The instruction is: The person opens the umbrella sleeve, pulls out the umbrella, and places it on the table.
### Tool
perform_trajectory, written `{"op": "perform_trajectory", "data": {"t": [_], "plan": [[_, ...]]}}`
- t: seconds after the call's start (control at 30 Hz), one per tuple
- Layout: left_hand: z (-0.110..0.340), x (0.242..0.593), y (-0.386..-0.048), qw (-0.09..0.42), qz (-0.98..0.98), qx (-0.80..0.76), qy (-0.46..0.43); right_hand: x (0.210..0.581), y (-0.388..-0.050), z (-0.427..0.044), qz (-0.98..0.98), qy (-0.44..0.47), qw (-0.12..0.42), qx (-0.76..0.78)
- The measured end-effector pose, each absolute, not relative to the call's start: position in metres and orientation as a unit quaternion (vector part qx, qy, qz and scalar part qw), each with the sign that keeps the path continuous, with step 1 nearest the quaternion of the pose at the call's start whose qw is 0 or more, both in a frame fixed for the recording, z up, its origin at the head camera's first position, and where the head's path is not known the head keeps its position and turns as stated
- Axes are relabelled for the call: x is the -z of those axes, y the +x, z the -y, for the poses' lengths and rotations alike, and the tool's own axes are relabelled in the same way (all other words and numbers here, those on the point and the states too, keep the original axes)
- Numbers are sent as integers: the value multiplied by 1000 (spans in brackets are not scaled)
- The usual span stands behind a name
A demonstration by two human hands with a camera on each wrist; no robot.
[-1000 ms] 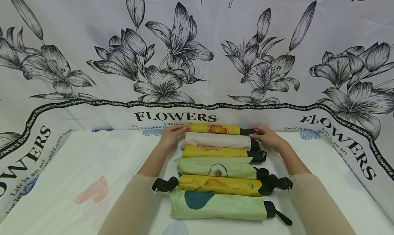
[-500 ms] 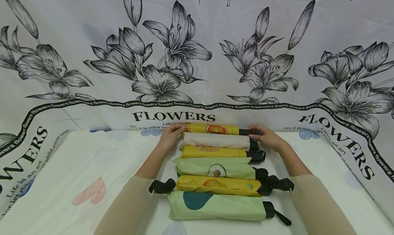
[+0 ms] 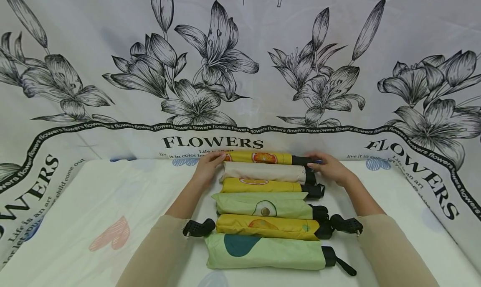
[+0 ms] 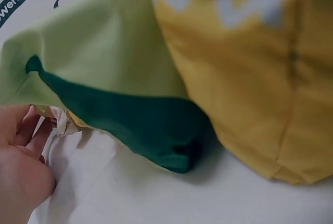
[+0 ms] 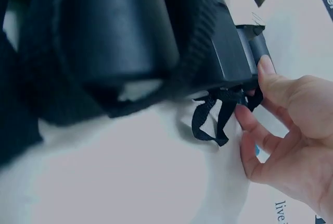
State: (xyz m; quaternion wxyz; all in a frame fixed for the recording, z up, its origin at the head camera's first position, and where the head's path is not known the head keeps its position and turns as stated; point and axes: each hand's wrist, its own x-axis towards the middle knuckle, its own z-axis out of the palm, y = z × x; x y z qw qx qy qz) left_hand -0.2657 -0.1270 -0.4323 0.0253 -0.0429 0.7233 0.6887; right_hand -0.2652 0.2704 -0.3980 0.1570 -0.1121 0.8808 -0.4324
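Observation:
Several folded umbrellas lie in a stacked row, black handles on the right. The farthest, yellow with orange slices (image 3: 278, 158), has its left end pinched by my left hand (image 3: 206, 169). Beside its black handle (image 3: 300, 161) my right hand (image 3: 332, 168) is loosely bent, a thumb or finger tip touching the handle end in the right wrist view. Nearer lie a beige umbrella (image 3: 264, 172), a yellow one (image 3: 263, 186), an avocado-print green one (image 3: 240, 204), another yellow one (image 3: 240, 224) and a green one (image 3: 285, 252). The left wrist view hides part of the left fingers.
A white sheet (image 3: 150, 186) with printed hearts covers the surface. Close behind the farthest umbrella rises a flower-printed cloth (image 3: 263, 90). Black wrist devices sit at the left sleeve (image 3: 199, 227) and the right sleeve (image 3: 346, 224). A black strap (image 5: 223, 125) hangs near the right fingers.
My right hand has shifted slightly right along the farthest umbrella's handle end. My left hand stays at the other end, and the umbrellas keep their arrangement.

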Motion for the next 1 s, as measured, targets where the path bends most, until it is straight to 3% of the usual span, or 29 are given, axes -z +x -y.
{"op": "perform_trajectory", "data": {"t": [1.0], "plan": [[125, 436, -266, 25, -693, -719, -43, 397, -250, -314, -863, -100, 134, 476]]}}
